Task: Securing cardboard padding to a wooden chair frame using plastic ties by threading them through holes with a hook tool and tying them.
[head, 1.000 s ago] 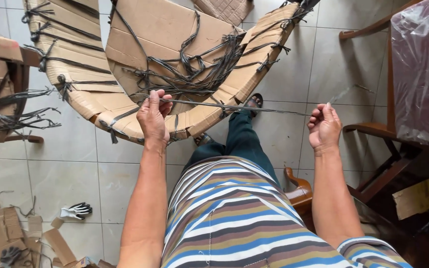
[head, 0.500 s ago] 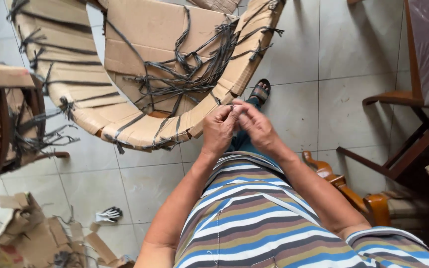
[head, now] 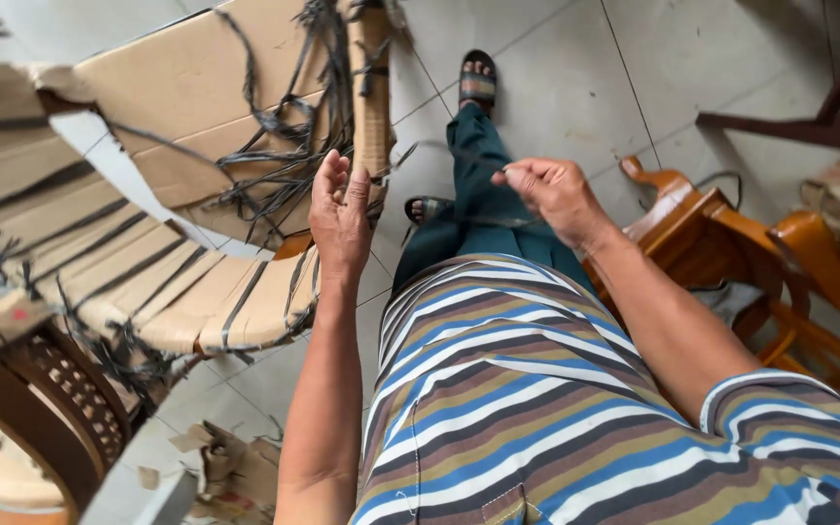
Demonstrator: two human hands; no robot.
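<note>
A curved furniture frame wrapped in brown cardboard (head: 177,87) and bound with black plastic straps (head: 284,165) leans in front of me. My left hand (head: 340,216) is raised with fingers stretched upward, resting against the frame's wrapped rim (head: 373,107) beside the tangle of loose strap ends. My right hand (head: 551,190) hovers over my knee and pinches a thin dark strap (head: 449,154) that runs left toward the frame. I am seated, wearing a striped shirt, dark trousers and sandals.
An orange-brown wooden chair (head: 721,228) stands close on my right. A dark wooden chair part (head: 46,394) is at the lower left. Torn cardboard scraps (head: 226,467) lie on the tiled floor (head: 556,78). Dark wooden furniture (head: 833,97) sits at the top right.
A second ago my hands were spread apart with the strap stretched between them, then they met. Now they have parted again, left hand at the frame, right hand drawing the strap.
</note>
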